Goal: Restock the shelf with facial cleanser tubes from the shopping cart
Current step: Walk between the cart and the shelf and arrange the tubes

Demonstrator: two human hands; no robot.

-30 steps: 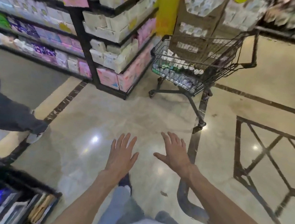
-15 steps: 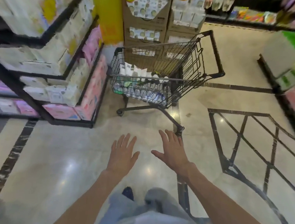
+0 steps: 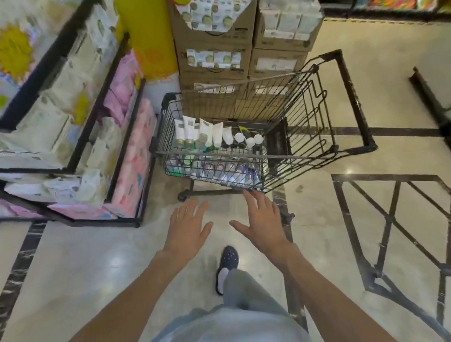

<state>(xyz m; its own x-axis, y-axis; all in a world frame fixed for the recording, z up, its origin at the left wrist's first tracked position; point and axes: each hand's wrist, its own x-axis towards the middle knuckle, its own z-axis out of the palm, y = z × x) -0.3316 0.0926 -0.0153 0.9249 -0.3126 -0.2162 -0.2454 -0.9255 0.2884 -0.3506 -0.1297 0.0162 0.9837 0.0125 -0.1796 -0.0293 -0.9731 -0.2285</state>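
I hold my left hand [image 3: 187, 228] and right hand [image 3: 264, 224], fingers spread and empty, near the black wire shopping cart [image 3: 331, 119] of white cleanser tubes [image 3: 203, 131].

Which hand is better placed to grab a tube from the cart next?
Right hand, probably: open, its fingertips nearest the shopping cart basket and tubes. Left hand, also open, sits lower and farther back.

One shopping cart [image 3: 248, 145], two hands, one shoe [image 3: 226, 265], four stacked cardboard boxes [image 3: 216, 32]
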